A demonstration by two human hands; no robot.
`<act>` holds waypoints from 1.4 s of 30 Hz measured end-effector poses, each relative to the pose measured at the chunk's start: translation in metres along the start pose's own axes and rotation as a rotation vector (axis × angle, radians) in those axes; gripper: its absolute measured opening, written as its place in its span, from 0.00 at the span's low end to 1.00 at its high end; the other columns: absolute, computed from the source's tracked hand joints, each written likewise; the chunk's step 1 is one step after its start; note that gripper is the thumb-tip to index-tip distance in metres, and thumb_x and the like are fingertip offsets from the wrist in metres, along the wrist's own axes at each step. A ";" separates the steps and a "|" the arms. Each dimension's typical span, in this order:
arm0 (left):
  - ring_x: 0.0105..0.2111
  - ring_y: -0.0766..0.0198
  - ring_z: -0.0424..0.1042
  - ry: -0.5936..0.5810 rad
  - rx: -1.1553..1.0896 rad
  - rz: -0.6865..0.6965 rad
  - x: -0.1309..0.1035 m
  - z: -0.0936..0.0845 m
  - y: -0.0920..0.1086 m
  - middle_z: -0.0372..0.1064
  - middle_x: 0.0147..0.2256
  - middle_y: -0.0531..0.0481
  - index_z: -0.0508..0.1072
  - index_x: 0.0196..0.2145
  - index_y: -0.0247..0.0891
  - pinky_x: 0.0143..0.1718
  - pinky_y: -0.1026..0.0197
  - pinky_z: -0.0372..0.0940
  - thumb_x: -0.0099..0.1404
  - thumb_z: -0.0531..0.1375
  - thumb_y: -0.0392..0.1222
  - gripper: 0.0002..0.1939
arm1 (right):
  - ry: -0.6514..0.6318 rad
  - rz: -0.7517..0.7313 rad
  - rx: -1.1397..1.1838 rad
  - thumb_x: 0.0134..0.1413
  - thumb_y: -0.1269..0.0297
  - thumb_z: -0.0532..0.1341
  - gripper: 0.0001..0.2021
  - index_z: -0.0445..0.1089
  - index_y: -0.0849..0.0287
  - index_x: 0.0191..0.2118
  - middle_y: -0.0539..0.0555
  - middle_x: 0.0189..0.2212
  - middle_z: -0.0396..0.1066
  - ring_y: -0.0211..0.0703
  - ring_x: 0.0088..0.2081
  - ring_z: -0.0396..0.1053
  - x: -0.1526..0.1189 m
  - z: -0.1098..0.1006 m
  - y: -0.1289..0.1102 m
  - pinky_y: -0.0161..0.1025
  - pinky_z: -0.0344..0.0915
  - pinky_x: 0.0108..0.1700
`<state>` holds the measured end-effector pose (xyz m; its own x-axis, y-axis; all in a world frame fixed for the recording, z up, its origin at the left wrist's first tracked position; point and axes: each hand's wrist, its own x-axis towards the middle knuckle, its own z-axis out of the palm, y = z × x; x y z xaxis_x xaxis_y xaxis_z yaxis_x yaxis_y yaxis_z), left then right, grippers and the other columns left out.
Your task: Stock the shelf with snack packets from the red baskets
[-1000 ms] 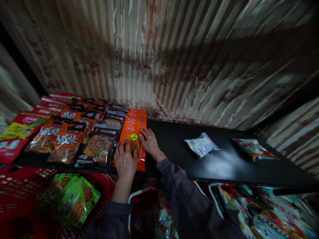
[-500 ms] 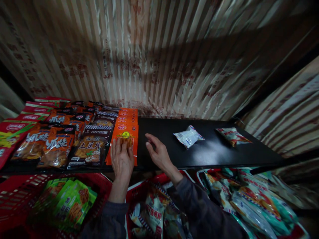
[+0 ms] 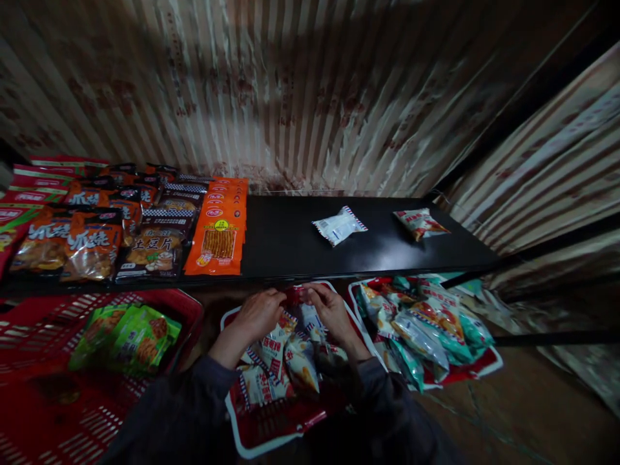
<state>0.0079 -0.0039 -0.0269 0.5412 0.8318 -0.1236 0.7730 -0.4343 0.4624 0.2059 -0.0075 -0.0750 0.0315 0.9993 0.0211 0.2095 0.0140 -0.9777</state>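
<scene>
**Head view: both bare hands down in the middle basket of snack bags**

Left hand (image 3: 256,314) and right hand (image 3: 332,314) just apart, with fingers curled inward and fingertips facing each other near the far rim of the middle basket (image 3: 232,423). Cannot tell whether anything is pinched between the fingers, in the dim light. Beneath and around the hands, within red walls and a white rim, a loose heap of small snack bags (image 3: 301,361), mostly white and red with striped edges.

Beyond the basket, a long black shelf (image 3: 290,232). Along its left part, from the far left inward: red-and-green bags (image 3: 19,213), orange-and-black bags (image 3: 94,248), dark brown packs (image 3: 155,248) and orange packs (image 3: 217,242), all lying in overlapping rows. Farther right on the shelf, well apart from the rows, a silvery white bag (image 3: 339,226) and then a red-and-white bag (image 3: 419,224).

To the left below the shelf, green packs (image 3: 140,339) inside a slotted red basket (image 3: 29,361). To the right, a heap of mixed bags (image 3: 426,323) filling a white-rimmed red basket (image 3: 484,369). Behind the shelf, striped, wrinkled sheeting (image 3: 290,97).
</scene>
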 end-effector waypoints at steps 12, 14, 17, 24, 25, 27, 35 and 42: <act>0.47 0.53 0.72 -0.225 0.032 -0.099 0.008 0.036 -0.002 0.73 0.47 0.36 0.71 0.49 0.34 0.49 0.54 0.64 0.62 0.50 0.29 0.20 | -0.403 0.051 -0.426 0.55 0.52 0.58 0.19 0.70 0.57 0.49 0.55 0.34 0.76 0.45 0.33 0.73 -0.013 0.008 0.021 0.38 0.66 0.35; 0.46 0.52 0.73 -0.228 0.027 -0.101 0.010 0.036 0.000 0.73 0.46 0.35 0.72 0.48 0.33 0.48 0.53 0.65 0.63 0.48 0.28 0.19 | -0.435 0.023 -0.500 0.56 0.55 0.57 0.15 0.72 0.58 0.44 0.55 0.31 0.76 0.45 0.32 0.72 -0.015 0.014 0.025 0.37 0.63 0.34; 0.46 0.53 0.73 -0.230 0.027 -0.108 0.010 0.034 0.003 0.73 0.45 0.36 0.72 0.48 0.34 0.47 0.54 0.66 0.63 0.49 0.28 0.19 | -0.460 0.024 -0.528 0.58 0.59 0.53 0.13 0.73 0.59 0.36 0.55 0.26 0.74 0.44 0.27 0.70 -0.016 0.022 0.036 0.37 0.60 0.29; 0.47 0.53 0.73 -0.233 0.050 -0.142 0.009 0.020 0.003 0.73 0.46 0.36 0.72 0.48 0.32 0.48 0.56 0.65 0.60 0.50 0.27 0.20 | -0.452 0.047 -0.442 0.55 0.62 0.52 0.12 0.67 0.57 0.24 0.50 0.19 0.66 0.40 0.23 0.63 -0.010 0.024 0.045 0.36 0.55 0.26; 0.47 0.53 0.73 -0.228 0.052 -0.148 0.010 0.018 0.004 0.73 0.46 0.36 0.72 0.48 0.32 0.49 0.56 0.65 0.60 0.50 0.27 0.21 | -0.451 0.049 -0.423 0.55 0.62 0.52 0.12 0.66 0.57 0.24 0.49 0.19 0.65 0.39 0.23 0.62 -0.009 0.022 0.042 0.36 0.55 0.27; 0.48 0.54 0.72 -0.208 0.057 -0.166 0.010 0.013 0.004 0.73 0.47 0.36 0.71 0.49 0.33 0.50 0.56 0.64 0.60 0.49 0.27 0.21 | -0.453 0.056 -0.374 0.55 0.60 0.53 0.13 0.65 0.57 0.23 0.48 0.19 0.63 0.38 0.23 0.61 -0.008 0.018 0.036 0.36 0.55 0.27; 0.41 0.54 0.75 -0.186 0.053 -0.217 0.010 0.001 0.001 0.76 0.40 0.37 0.75 0.39 0.34 0.41 0.58 0.65 0.60 0.50 0.29 0.15 | -0.536 0.137 -0.102 0.51 0.48 0.59 0.18 0.64 0.58 0.23 0.46 0.20 0.59 0.36 0.24 0.56 0.000 0.010 0.019 0.35 0.54 0.29; 0.38 0.60 0.74 -0.073 -0.088 -0.165 0.014 -0.023 -0.003 0.76 0.37 0.45 0.74 0.37 0.39 0.36 0.62 0.62 0.62 0.50 0.34 0.13 | -0.456 0.198 0.099 0.46 0.45 0.64 0.19 0.71 0.59 0.28 0.48 0.24 0.66 0.38 0.28 0.61 0.006 0.004 -0.007 0.36 0.57 0.34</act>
<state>0.0055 0.0172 -0.0102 0.4346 0.8604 -0.2663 0.8232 -0.2596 0.5049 0.2010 -0.0015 -0.0685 -0.3735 0.8964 -0.2386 0.1485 -0.1962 -0.9693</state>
